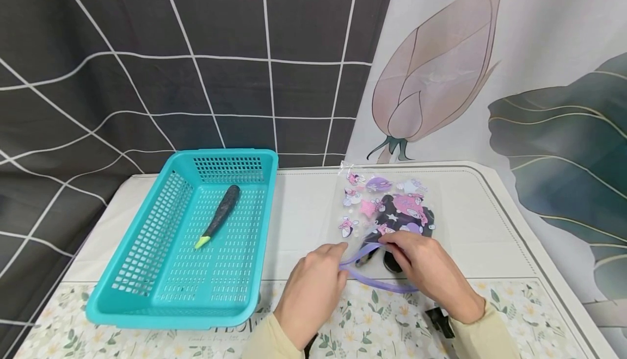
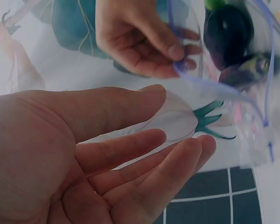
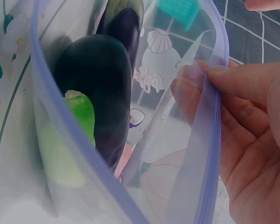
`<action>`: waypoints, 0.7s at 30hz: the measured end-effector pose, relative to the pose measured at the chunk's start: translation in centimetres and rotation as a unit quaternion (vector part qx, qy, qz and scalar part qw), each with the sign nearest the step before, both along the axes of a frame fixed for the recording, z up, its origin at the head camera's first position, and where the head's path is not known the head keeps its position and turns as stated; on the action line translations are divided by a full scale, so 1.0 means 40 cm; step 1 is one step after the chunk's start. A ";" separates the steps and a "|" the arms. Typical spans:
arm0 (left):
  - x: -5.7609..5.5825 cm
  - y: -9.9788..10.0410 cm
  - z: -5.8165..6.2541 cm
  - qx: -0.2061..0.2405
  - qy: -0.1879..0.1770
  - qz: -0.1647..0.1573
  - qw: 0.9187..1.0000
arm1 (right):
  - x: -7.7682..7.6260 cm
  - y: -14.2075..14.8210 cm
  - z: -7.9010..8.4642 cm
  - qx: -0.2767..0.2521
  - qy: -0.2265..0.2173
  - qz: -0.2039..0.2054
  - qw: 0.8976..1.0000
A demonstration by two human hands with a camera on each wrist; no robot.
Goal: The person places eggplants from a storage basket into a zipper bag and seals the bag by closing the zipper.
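A clear zip bag (image 1: 366,208) with cartoon prints lies on the table, its purple-edged mouth spread apart toward the person. Inside it are dark eggplants (image 3: 113,70), one beside a green stem end (image 3: 82,112). My right hand (image 1: 433,266) pinches the bag's purple rim (image 3: 213,98) between thumb and fingers. By the left end of that mouth is my left hand (image 1: 313,288). In the left wrist view its thumb and fingers (image 2: 130,109) stand apart with nothing between them, a little away from the bag.
To the left stands a turquoise perforated basket (image 1: 268,228). In it lies a slender dark vegetable (image 1: 222,212) with a pale green tip. A floral cloth (image 1: 509,315) covers the near part of the white table (image 1: 480,223). Curtains hang behind.
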State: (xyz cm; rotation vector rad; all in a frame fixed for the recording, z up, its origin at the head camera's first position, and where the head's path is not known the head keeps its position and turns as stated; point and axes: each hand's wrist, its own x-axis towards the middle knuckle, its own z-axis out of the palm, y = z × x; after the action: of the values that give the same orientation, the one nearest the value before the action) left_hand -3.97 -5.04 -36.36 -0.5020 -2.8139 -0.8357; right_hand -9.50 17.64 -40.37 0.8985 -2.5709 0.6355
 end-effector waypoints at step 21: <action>-0.009 -0.097 0.048 0.029 0.025 0.081 0.996 | 0.004 -0.006 0.007 0.001 -0.001 -0.003 1.000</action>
State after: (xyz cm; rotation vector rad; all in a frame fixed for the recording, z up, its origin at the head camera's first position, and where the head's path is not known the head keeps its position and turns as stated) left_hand -4.33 -8.92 -34.46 -0.2787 -2.7303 -0.8568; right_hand -9.35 17.41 -40.08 0.8900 -2.5752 0.6313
